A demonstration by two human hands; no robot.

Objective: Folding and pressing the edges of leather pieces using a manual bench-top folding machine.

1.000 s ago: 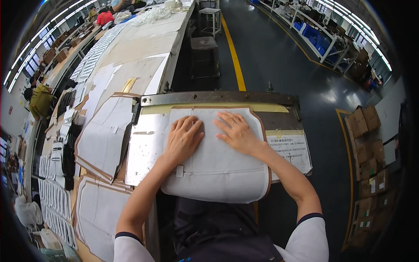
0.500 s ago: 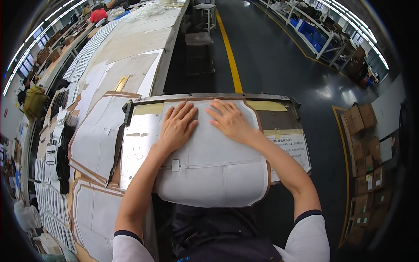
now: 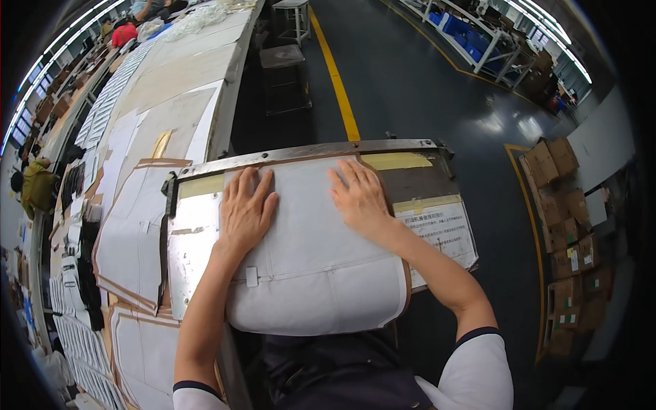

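A large light-grey sheet panel (image 3: 307, 229) with brown edging lies over a metal machine bed (image 3: 190, 229), its near end curving down over the front. A small white tab (image 3: 252, 276) sits on a seam across the panel. My left hand (image 3: 247, 208) rests flat on the panel's left side, fingers pointing to the far edge. On the right side my right hand (image 3: 359, 198) lies flat too, fingers slightly spread near the far edge. A metal bar (image 3: 301, 152) runs along the back of the bed, just beyond my fingertips. Neither hand grips anything.
Similar grey panels (image 3: 130, 232) are stacked to my left, beside a long worktable (image 3: 184, 65). A stool (image 3: 282, 58) stands ahead. Cardboard boxes (image 3: 567, 263) pile up at right. A person in olive clothing (image 3: 39, 184) is at far left.
My left hand has shifted outward to the panel's left edge, so the hands are farther apart. The whole view has turned slightly, moving the bench leftward.
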